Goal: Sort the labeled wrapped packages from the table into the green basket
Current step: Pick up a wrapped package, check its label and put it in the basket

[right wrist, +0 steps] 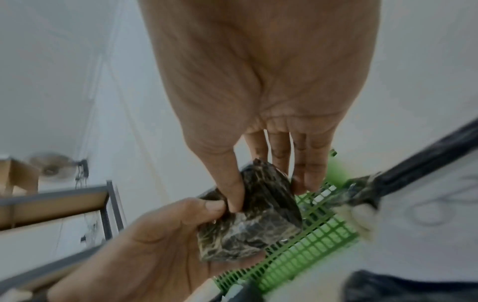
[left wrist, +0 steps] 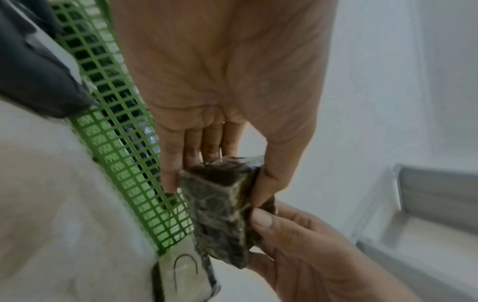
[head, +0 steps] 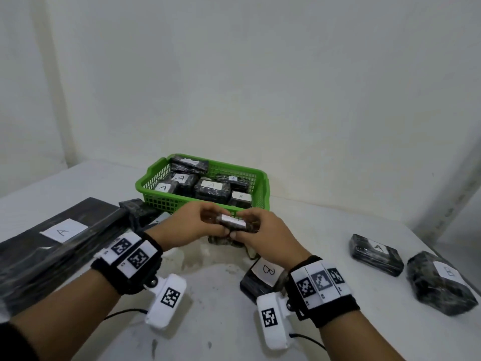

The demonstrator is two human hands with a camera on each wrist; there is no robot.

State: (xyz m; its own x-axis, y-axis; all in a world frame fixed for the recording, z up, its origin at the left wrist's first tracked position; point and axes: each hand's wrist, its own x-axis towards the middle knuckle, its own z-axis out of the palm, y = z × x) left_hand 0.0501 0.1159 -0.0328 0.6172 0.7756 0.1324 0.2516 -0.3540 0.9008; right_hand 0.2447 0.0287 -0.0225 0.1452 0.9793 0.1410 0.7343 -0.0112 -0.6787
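Hands (head: pixel 229 226) gripping package (head: pixel 233 222), "A", "B" labels

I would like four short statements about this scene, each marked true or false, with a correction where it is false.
1. Both hands hold one small wrapped package. True: the left hand and the right hand grip it together.
2. The green basket is empty. False: it holds several wrapped packages.
3. A package labeled B lies on the table near the right wrist. True.
4. The large flat package at the left is labeled B. False: its label reads A.
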